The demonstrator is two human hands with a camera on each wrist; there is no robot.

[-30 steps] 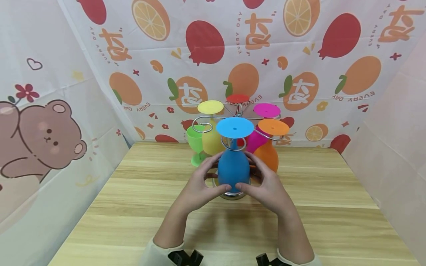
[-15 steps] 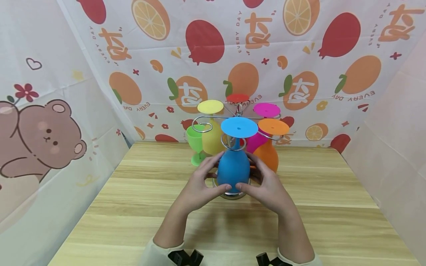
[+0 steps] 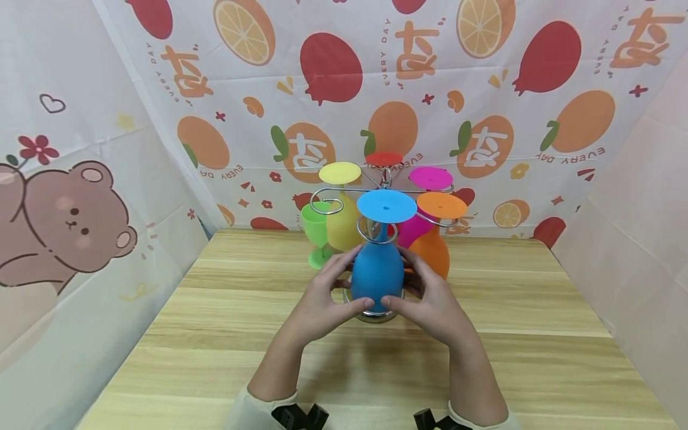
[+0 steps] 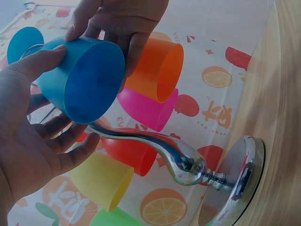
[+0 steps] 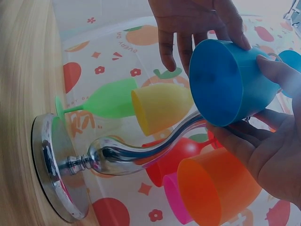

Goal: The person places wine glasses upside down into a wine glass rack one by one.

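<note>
A blue plastic goblet (image 3: pixel 378 272) hangs upside down from a chrome rack (image 4: pixel 181 160), its stem at a wire loop. My left hand (image 3: pixel 325 304) and right hand (image 3: pixel 430 304) hold its bowl from opposite sides, thumbs at the front near the rim. In the right wrist view the mouth of the blue goblet (image 5: pixel 216 84) shows empty, beside the rack's curved post. Behind it on the rack hang a yellow goblet (image 3: pixel 340 173), a red goblet (image 3: pixel 384 159), a magenta goblet (image 3: pixel 431 178) and an orange goblet (image 3: pixel 442 205), all inverted.
A green goblet (image 3: pixel 316 230) stands upright on the wooden table (image 3: pixel 510 358), left of the rack. The rack's round base (image 5: pixel 51 165) rests on the tabletop. Fruit-printed cloth (image 3: pixel 333 71) hangs behind, and plainer cloth lines both sides.
The blue goblet's foot has shifted slightly to the right over the loop during the first half second. Both hands have stayed around the bowl, and the other goblets have not moved.
</note>
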